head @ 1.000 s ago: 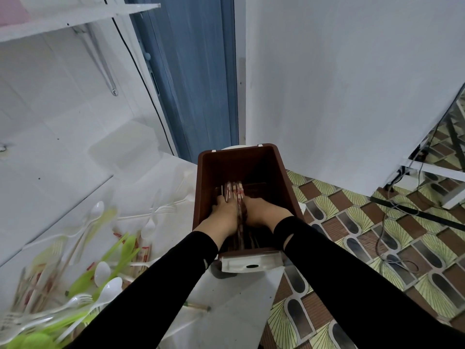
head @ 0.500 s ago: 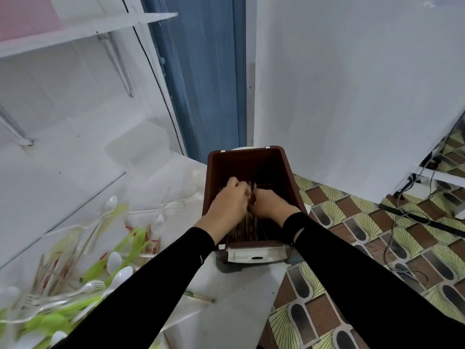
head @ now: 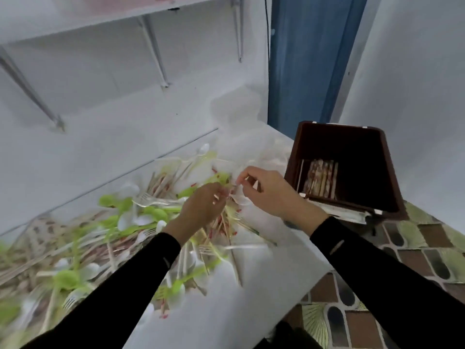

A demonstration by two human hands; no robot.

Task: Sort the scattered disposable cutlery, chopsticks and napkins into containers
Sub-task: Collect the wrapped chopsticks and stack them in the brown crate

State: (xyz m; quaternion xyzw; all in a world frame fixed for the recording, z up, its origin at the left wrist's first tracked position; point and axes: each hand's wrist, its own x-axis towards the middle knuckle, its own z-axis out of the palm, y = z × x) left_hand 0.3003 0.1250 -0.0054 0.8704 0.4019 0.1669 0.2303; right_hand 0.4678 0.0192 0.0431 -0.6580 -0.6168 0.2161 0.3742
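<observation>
My left hand (head: 201,210) and my right hand (head: 273,195) meet over the far end of a heap of scattered cutlery (head: 141,222) on the white table (head: 251,303). Green and white spoons, clear forks and paper-wrapped chopsticks (head: 221,227) lie tangled in the heap. Both hands have curled fingers that pinch thin wrapped chopsticks between them, though blur hides the detail. A brown plastic box (head: 392,172) stands at the table's right end and holds a row of wrapped chopsticks (head: 320,181).
White flat packets (head: 344,215) stick out under the box's near edge. A white wall with a shelf and metal brackets (head: 153,51) rises behind the table. A blue door (head: 309,59) is behind the box. Patterned floor tiles (head: 415,248) lie below the table's right edge.
Both hands left the brown box and moved left to the heap on the table. The view swung left and down, so the box now sits at the right.
</observation>
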